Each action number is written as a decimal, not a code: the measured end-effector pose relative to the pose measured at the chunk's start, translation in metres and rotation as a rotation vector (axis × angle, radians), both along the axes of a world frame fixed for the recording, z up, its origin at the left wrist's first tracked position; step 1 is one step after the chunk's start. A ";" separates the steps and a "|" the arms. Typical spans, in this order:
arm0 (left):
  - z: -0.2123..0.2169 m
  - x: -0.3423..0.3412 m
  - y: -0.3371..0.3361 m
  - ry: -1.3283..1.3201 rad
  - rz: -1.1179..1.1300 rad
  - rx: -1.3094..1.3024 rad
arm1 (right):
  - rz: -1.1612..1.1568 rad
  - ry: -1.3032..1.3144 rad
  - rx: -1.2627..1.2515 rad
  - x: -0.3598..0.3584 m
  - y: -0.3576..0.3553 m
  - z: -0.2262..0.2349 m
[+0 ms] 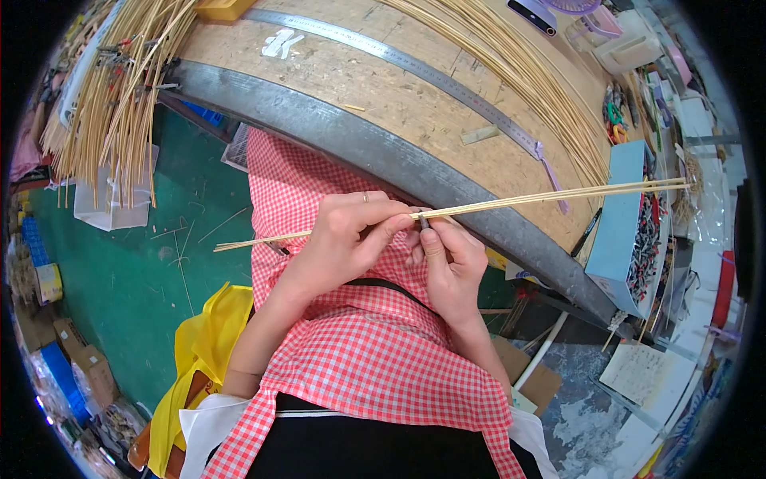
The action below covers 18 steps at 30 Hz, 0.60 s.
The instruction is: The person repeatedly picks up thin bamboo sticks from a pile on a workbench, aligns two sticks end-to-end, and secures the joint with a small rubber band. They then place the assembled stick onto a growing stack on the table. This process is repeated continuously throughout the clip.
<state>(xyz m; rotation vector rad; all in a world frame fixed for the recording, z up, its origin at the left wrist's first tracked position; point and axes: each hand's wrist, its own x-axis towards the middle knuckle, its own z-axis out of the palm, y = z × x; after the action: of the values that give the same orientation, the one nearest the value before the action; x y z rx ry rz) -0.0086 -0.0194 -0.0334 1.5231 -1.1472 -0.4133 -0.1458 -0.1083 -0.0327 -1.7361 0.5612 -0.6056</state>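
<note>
A few thin pale sticks point(550, 197) are held together in a slim bundle in front of the checked apron point(383, 343). Their longer right-hand run slants up across the near edge of the counter point(399, 104), and its tips show over the light blue box point(610, 263) by the counter's right end; the shorter left-hand ends stick out on the floor side of that edge. The left hand point(351, 231) is closed round the bundle, thumb against fingers. The right hand point(455, 259) pinches a small dark piece point(424, 222) at the sticks between thumb and forefinger; whether it wraps right round them cannot be told.

The sticks look very light and fairly stiff, running almost straight despite the long overhang, though so slender a length would probably flex, whip at the tips and snap if bent sharply. Smooth sides may let one slide or roll against another. The best hold seems to be a firm pinch round the whole bundle, close beside the dark piece, as the left hand has it; gripping near the far tips would give poor control.
</note>
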 end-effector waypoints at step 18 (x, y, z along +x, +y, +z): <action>0.019 0.032 0.018 0.049 -0.042 0.065 | -0.111 -0.187 0.355 -0.002 -0.003 -0.004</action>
<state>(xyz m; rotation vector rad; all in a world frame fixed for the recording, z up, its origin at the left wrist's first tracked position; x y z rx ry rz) 0.0231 -0.0018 -0.0141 1.5387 -1.1386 -0.5177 -0.1477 -0.1115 -0.0368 -1.3074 0.5954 -0.6926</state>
